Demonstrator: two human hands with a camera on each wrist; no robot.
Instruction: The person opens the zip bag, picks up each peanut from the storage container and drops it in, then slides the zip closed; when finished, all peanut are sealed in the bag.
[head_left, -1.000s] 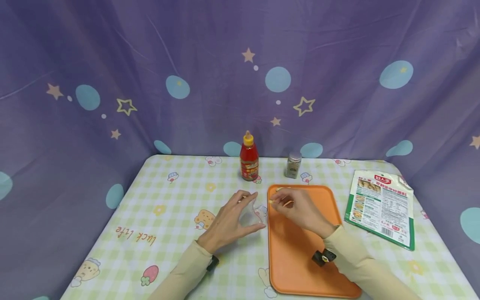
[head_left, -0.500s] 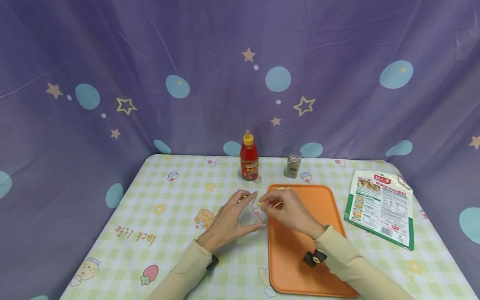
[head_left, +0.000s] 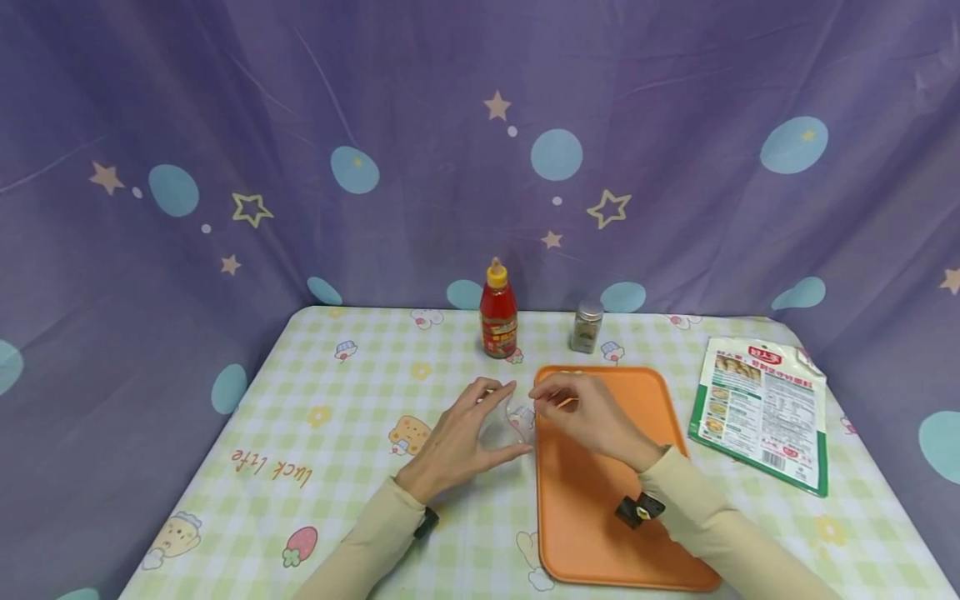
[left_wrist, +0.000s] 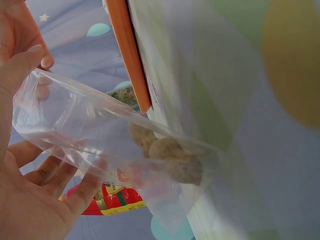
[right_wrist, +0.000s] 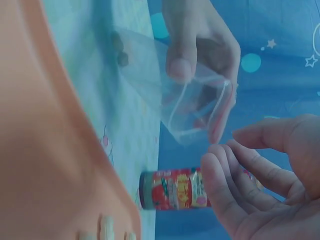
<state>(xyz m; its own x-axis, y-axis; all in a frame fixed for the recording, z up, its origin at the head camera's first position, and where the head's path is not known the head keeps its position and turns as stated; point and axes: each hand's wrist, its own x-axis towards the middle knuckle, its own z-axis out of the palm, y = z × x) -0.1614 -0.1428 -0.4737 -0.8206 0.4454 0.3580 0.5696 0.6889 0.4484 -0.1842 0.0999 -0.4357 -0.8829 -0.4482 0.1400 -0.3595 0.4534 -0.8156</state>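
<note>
- Bag [left_wrist: 90, 120] — clear, thin plastic — was in the left hand [head_left: 457, 442], just beside the tray's left edge and over the cloth.
- Its mouth was at the top, spread between thumb and fingers; its lower part hung down toward the cloth. Whether the bottom rested there, I could not tell.
- Left hand gripped the bag at its rim, thumb on the side nearer the person and fingers on the far side.
- Brown lumps [left_wrist: 170, 155], at least two, lay low inside the bag, bunched together.
- Right hand [head_left: 588, 417] was near the mouth, apart from the bag, above the tray's left edge. Its fingers were loosely bent, the tips bare and close to the thumb — gripping nothing that showed.
- Tray [head_left: 577, 517], orange with a raised rim, lay partly under the right hand and forearm.
- Pale pieces [right_wrist: 106, 227], a few of them, lay on the tray by its far end; the lower edge of the right wrist view cut some off.
- Bottle [head_left: 498, 321], red with a yellow cap, stood upright beyond the bag.
- Jar [head_left: 587, 327], small with a silvery lid, stood just past the tray's far end.
- Packet [head_left: 761, 415], white and green with print, lay to the right of the tray.
- Cloth [head_left: 360, 408], green checked, covered the table; a purple curtain [head_left: 420, 100] hung behind.
</note>
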